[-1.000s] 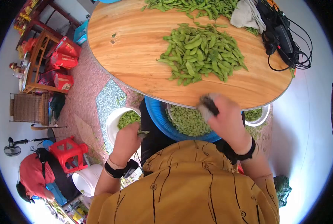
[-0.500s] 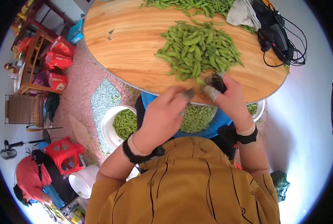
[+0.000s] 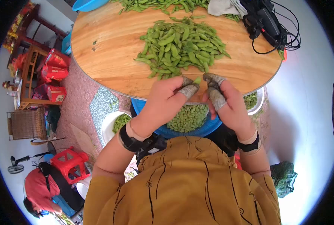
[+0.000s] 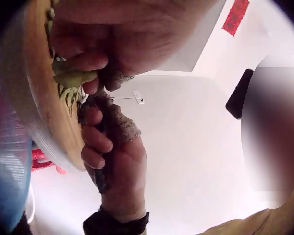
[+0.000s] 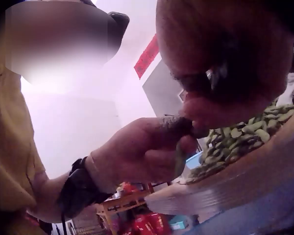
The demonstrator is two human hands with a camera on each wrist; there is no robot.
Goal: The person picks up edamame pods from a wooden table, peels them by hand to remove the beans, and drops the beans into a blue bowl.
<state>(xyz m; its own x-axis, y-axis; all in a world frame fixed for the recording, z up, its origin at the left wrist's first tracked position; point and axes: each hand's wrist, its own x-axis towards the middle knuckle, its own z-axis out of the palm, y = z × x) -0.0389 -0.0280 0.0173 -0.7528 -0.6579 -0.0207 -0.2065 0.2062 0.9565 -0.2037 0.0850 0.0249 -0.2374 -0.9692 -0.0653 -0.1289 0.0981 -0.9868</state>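
My left hand (image 3: 161,101) pinches a green soybean pod (image 3: 197,80) between thumb and forefinger at the table's near edge. Close beside it is my right hand (image 3: 229,103), its curled fingers around a slim black tool (image 4: 102,178), seen best in the left wrist view; its working end is hidden. Greyish wraps cover the thumb and forefinger of both hands. Just beyond them, a heap of soybean pods (image 3: 182,47) lies on the wooden table (image 3: 110,63). Below the table edge, shelled beans (image 3: 187,118) sit in a container inside a blue basin (image 3: 211,125).
White buckets with green contents stand on the floor at left (image 3: 106,129) and right (image 3: 260,101). More pods, a grey cloth (image 3: 227,7) and a black device with cables (image 3: 266,26) lie on the far table. Another person (image 3: 41,189) is at lower left near a red stool (image 3: 70,165).
My left hand has come from above the left bucket up to the table edge and now holds a pod. The right hand rose from over the basin to meet it. The view shifted slightly.
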